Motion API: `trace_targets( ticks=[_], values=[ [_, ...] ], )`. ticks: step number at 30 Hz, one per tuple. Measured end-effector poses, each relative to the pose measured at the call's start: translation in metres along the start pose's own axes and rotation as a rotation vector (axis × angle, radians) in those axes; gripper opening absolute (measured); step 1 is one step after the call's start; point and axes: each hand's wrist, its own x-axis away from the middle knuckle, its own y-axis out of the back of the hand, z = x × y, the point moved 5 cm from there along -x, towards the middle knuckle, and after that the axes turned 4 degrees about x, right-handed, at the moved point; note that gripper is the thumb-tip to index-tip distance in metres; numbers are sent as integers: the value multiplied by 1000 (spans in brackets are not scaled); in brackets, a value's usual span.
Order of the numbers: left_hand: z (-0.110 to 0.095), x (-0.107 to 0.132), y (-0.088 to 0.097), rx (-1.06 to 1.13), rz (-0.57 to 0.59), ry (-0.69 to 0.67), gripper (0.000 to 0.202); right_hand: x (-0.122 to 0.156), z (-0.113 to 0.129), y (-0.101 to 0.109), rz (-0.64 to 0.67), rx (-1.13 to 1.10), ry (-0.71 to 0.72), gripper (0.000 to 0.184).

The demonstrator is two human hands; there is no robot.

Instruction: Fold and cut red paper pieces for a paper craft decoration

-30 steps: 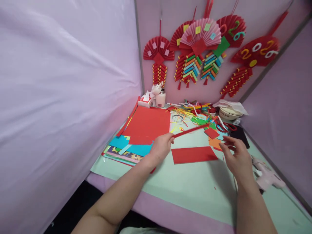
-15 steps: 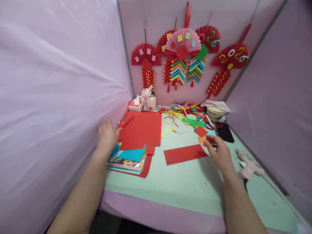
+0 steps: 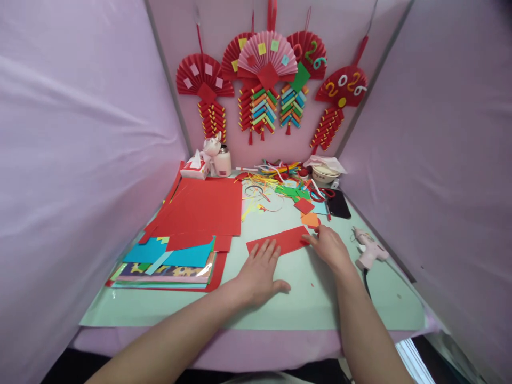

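A red paper rectangle (image 3: 285,241) lies flat on the pale green mat (image 3: 304,298) in front of me. My left hand (image 3: 260,272) rests palm down, fingers spread, with its fingertips on the rectangle's near left end. My right hand (image 3: 328,247) lies on the rectangle's right end, fingers bent down onto the paper; it holds nothing that I can see. A small red square (image 3: 304,206) and an orange square (image 3: 310,219) lie just beyond the right hand.
A stack of coloured sheets topped with big red paper (image 3: 204,208) fills the left of the mat. A pink glue gun (image 3: 370,250) lies at the right. Scissors (image 3: 320,193), a black phone (image 3: 339,204), a bowl (image 3: 325,173), paper strips, a tissue box (image 3: 194,168) and a jar (image 3: 223,161) line the back. Paper fans hang on the wall.
My left hand has left the paper stack, where it set down a thin red strip, and come to the rectangle's left end. My right hand has settled on its right end.
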Motion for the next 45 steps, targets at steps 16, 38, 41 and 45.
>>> trace_targets(
  ticks=[16,38,41,45],
  values=[
    [42,2,40,412,-425,215,39,-9,13,-2,182,-1349,-64,30],
    [9,-1,-2,1462,97,130,40,-3,27,-10,195,-1334,-123,30],
    [10,0,-7,1415,152,151,44,-4,22,-11,148,-1271,-159,27],
    [10,2,-14,1382,250,140,47,-6,14,-8,36,-1135,-181,21]
  ],
)
